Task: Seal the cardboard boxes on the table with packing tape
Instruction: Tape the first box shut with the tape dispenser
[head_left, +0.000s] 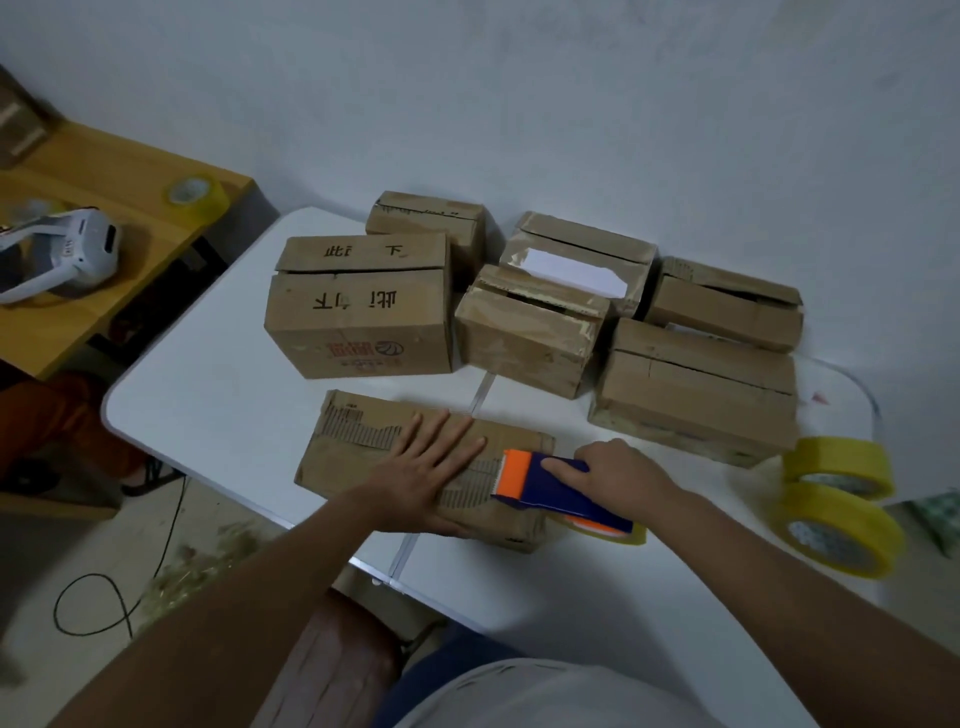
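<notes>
Cardboard boxes (358, 306), white table (208, 384), pale wall (571, 104)

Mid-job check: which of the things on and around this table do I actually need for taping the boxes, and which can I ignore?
Needed:
near box under left hand
tape dispenser gripped by right hand
six untaped boxes behind
spare yellow tape rolls

Ignore:
white headset and tape roll on wooden desk
black cable on floor
</notes>
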